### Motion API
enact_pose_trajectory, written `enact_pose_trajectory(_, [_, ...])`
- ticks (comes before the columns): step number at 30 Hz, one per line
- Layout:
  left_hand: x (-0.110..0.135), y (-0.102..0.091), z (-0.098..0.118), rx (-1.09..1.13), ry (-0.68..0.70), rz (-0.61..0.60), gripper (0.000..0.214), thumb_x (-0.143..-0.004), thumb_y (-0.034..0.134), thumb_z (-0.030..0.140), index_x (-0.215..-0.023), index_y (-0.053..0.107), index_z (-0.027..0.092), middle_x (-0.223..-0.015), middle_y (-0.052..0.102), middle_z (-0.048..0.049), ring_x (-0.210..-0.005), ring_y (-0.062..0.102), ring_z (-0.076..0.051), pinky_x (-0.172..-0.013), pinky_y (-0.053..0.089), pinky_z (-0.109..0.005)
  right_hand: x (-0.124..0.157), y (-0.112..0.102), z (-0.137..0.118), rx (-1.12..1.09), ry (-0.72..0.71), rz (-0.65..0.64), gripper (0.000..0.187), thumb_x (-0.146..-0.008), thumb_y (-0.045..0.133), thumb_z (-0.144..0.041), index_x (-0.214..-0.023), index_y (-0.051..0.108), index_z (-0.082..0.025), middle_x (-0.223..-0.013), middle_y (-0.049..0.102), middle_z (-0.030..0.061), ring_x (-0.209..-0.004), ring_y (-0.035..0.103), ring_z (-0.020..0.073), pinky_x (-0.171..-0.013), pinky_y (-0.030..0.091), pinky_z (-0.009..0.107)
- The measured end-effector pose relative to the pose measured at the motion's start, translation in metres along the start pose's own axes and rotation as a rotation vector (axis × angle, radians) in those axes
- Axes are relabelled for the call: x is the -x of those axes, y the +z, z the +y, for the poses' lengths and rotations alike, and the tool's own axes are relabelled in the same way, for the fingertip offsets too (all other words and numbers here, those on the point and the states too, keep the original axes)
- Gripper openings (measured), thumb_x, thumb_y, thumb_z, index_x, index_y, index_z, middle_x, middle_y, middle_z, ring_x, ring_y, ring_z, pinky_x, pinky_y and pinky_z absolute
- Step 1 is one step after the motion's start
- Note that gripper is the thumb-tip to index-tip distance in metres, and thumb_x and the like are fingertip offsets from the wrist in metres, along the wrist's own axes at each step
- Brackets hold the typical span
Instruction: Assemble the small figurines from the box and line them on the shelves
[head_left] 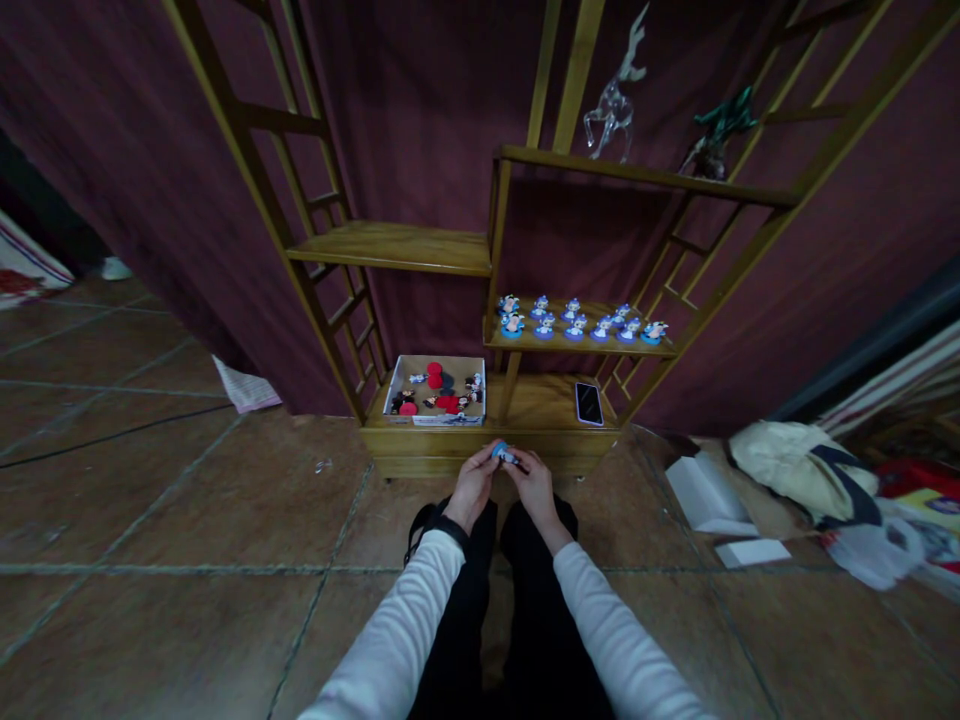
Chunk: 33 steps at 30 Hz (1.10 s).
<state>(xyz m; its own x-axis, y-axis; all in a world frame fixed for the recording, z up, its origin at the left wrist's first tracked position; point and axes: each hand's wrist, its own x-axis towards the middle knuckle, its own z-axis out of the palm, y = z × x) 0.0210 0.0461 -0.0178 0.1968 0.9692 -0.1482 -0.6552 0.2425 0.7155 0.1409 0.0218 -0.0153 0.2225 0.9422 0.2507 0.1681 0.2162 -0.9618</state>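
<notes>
A small blue-and-white figurine is held between my two hands, in front of the low cabinet. My left hand grips it from the left, fingers closed at its light blue end. From the other side, my right hand pinches it too; part of the figurine is hidden by the fingers. Just beyond, a shallow cardboard box holds several red, black and white figurines. On the shelf above and to the right stand several blue, purple and white figurines in two rows.
A phone lies on the cabinet top. Higher up, a clear deer ornament and a dark green ornament share a shelf. White boxes, a cream bag and a plastic bag lie on the floor at right.
</notes>
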Motion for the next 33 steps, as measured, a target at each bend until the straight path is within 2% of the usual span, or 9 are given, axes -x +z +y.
enact_pose_trajectory(10, [-0.001,0.001,-0.003,0.034,-0.035,0.017,0.031,-0.061,0.074,0.014,-0.091,0.07,0.014,-0.096,0.069,-0.0076,-0.092,0.06,-0.016,-0.09,0.04,-0.03,-0.005,-0.002,0.01,0.039,0.017,0.008,0.027,-0.069,0.066,-0.031,-0.094,0.069,-0.024,-0.092,0.064,0.0045,-0.086,0.061,0.0192,-0.082,0.049,0.033])
enact_pose_trajectory(14, [-0.001,0.0,-0.001,0.074,-0.116,0.023,0.023,-0.069,0.069,0.018,-0.091,0.068,0.011,-0.091,0.069,-0.01,-0.086,0.062,-0.018,-0.085,0.045,-0.033,-0.008,-0.005,0.012,0.095,0.027,-0.017,0.031,-0.07,0.064,-0.032,-0.099,0.067,-0.023,-0.094,0.064,0.0043,-0.085,0.061,0.0183,-0.081,0.049,0.034])
enact_pose_trajectory(17, [-0.001,-0.002,0.001,0.113,-0.162,0.02,0.017,-0.075,0.063,0.015,-0.091,0.065,0.011,-0.089,0.069,-0.0109,-0.084,0.064,-0.018,-0.083,0.048,-0.036,-0.006,-0.006,0.012,0.09,0.016,-0.032,0.035,-0.072,0.061,-0.03,-0.106,0.064,-0.022,-0.096,0.064,0.0046,-0.086,0.061,0.0179,-0.082,0.049,0.033])
enact_pose_trajectory(22, [-0.004,-0.006,0.004,0.16,-0.219,0.034,0.016,-0.079,0.055,0.01,-0.093,0.062,0.01,-0.091,0.068,-0.0127,-0.085,0.065,-0.019,-0.085,0.048,-0.039,-0.005,-0.007,0.013,0.165,-0.043,-0.015,0.026,-0.076,0.055,-0.026,-0.1,0.065,-0.022,-0.096,0.063,0.0057,-0.091,0.06,0.0186,-0.086,0.048,0.035])
enact_pose_trajectory(28, [-0.006,-0.007,0.004,0.172,-0.225,0.038,0.016,-0.079,0.054,0.009,-0.093,0.062,0.009,-0.091,0.068,-0.0132,-0.084,0.065,-0.019,-0.086,0.048,-0.04,-0.005,-0.007,0.012,0.219,-0.067,-0.009,0.024,-0.079,0.052,-0.025,-0.098,0.065,-0.021,-0.097,0.062,0.0062,-0.093,0.059,0.0183,-0.088,0.046,0.035])
enact_pose_trajectory(33, [-0.005,-0.006,0.002,0.126,-0.216,0.048,0.019,-0.078,0.056,0.009,-0.095,0.063,0.011,-0.09,0.068,-0.0114,-0.08,0.065,-0.017,-0.081,0.049,-0.035,-0.003,-0.005,0.01,0.212,-0.077,-0.019,0.026,-0.077,0.055,-0.026,-0.101,0.064,-0.021,-0.099,0.059,0.0067,-0.091,0.06,0.0178,-0.083,0.048,0.032])
